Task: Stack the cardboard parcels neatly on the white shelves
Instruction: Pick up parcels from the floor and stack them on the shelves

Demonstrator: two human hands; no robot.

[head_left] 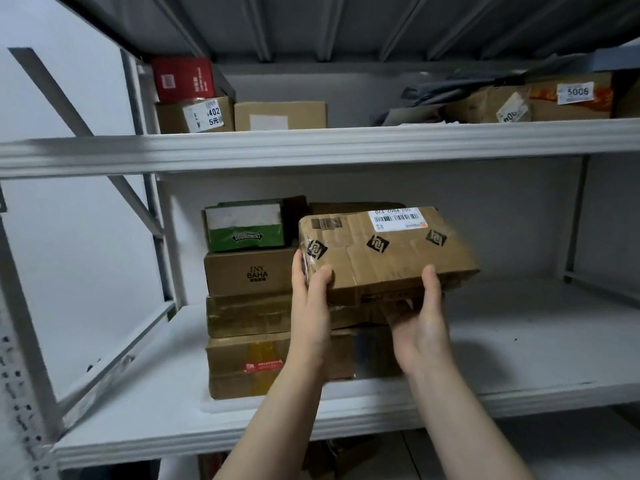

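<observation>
Currently gripping parcel [388, 251] by its near edge, left hand [310, 306] at left corner, right hand [420, 323] further right, long axis left-right, held off shelf [519, 341], before right part of stack [249, 271].

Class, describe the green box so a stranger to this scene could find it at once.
Look at the middle white shelf, at the stack of parcels on its left. The green box sits on top, above the brown BAHA parcel. It alone is green.

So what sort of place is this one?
Probably a parcel storeroom or pickup point: white metal shelves, stacked cardboard parcels, a barcode label on one, numbered stickers above.
</observation>
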